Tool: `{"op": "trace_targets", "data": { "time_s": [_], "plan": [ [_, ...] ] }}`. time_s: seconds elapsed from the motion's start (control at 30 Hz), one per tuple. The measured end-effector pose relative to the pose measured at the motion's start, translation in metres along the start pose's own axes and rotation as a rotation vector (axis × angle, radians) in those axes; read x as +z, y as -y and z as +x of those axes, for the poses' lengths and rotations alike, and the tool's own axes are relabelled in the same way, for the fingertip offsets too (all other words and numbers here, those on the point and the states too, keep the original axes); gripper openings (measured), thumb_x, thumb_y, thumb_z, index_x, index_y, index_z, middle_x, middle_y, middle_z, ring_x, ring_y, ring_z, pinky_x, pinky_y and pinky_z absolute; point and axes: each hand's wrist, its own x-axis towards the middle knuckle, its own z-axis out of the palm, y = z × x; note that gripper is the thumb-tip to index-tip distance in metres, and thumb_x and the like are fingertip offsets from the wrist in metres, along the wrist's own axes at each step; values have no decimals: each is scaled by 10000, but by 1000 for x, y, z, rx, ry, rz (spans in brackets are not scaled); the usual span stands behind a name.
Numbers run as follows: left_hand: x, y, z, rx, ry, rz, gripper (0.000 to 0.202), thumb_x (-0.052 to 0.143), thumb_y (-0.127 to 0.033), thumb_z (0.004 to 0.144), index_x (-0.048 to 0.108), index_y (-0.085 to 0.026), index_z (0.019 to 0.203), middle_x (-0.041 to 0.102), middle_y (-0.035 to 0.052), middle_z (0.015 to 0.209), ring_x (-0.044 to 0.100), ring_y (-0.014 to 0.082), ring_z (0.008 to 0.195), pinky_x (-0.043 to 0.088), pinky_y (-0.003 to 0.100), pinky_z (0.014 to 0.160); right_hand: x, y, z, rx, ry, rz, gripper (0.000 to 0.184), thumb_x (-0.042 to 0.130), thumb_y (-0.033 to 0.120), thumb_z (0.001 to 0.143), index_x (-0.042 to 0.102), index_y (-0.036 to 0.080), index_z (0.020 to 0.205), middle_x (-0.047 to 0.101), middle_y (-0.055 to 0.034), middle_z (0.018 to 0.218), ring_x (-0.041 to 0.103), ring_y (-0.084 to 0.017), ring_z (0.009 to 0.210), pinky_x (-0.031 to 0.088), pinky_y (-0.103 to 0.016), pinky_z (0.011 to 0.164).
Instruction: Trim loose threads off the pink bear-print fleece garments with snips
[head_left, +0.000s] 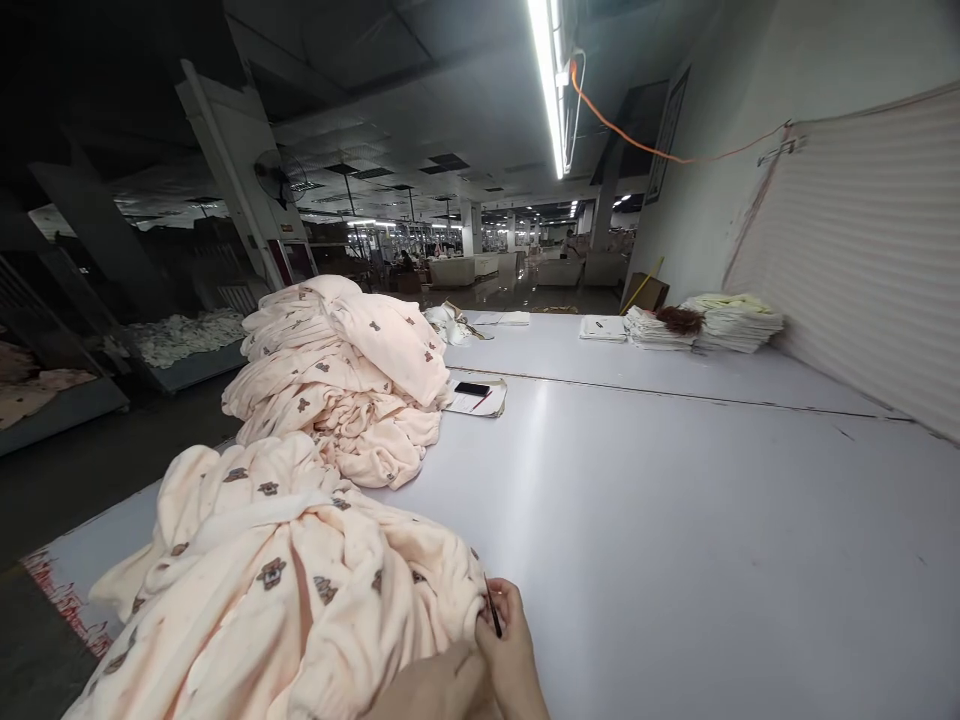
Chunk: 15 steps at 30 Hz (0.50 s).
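A pale pink fleece garment with small brown bear prints lies bunched at the near left of the table. At its right end my right hand is closed on a thin dark pointed tool, held like thread snips, its tip beside the cloth's edge. My left hand is curled against the same edge, low in the view; its fingertips are hidden by the cloth and the right hand. Behind the garment rises a tall heap of the same printed fleece.
A dark phone rests on papers beside the heap. Folded white stacks stand at the back right by a quilted wall covering. A seam crosses the pale table. Cloth-filled bins stand at left.
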Motion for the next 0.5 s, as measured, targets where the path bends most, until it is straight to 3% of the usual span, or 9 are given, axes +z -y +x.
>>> {"op": "trace_targets", "data": {
  "time_s": [0.07, 0.17, 0.27, 0.33, 0.43, 0.5],
  "plan": [
    [8, -3, 10, -18, -71, -112, 223, 591, -283, 804, 598, -238, 1022, 622, 84, 1007, 610, 234, 903, 500, 351, 797, 5, 4, -5, -45, 8, 3, 218, 649, 214, 658, 572, 200, 861, 675, -8, 800, 658, -182, 800, 512, -270, 770],
    [17, -5, 10, -89, -269, -292, 254, 593, -269, 734, 561, -228, 983, 583, 87, 918, 589, 269, 849, 473, 370, 765, 14, 10, -15, -88, 1, -1, 153, 667, 262, 697, 563, 201, 790, 644, 7, 750, 644, -165, 754, 508, -238, 720],
    [16, -4, 6, -114, -495, -417, 298, 624, -252, 685, 524, -210, 963, 555, 78, 893, 558, 280, 855, 448, 385, 769, 19, 17, -24, -106, 8, -5, 166, 656, 337, 743, 593, 196, 804, 653, -4, 769, 642, -164, 768, 497, -218, 716],
    [9, -1, 4, -112, -550, -475, 275, 573, -226, 739, 515, -203, 1007, 576, 85, 905, 559, 272, 872, 447, 381, 779, 19, 25, -29, -155, 40, -37, 183, 630, 373, 780, 612, 197, 826, 656, -12, 782, 639, -166, 773, 496, -215, 722],
    [-3, 9, 0, -40, -529, -365, 250, 460, -163, 819, 561, -193, 1045, 604, 129, 1030, 565, 265, 939, 440, 387, 835, 11, 45, -31, -306, 111, -187, 190, 570, 382, 853, 638, 205, 841, 647, -19, 786, 632, -161, 753, 492, -210, 702],
    [-10, 15, -4, 56, -584, -177, 276, 469, -160, 828, 617, -201, 1058, 579, 151, 1165, 529, 289, 1040, 395, 420, 915, 4, 59, -29, -393, 151, -304, 195, 529, 362, 894, 646, 211, 854, 640, -24, 806, 628, -159, 763, 485, -210, 703]
  ]
}}
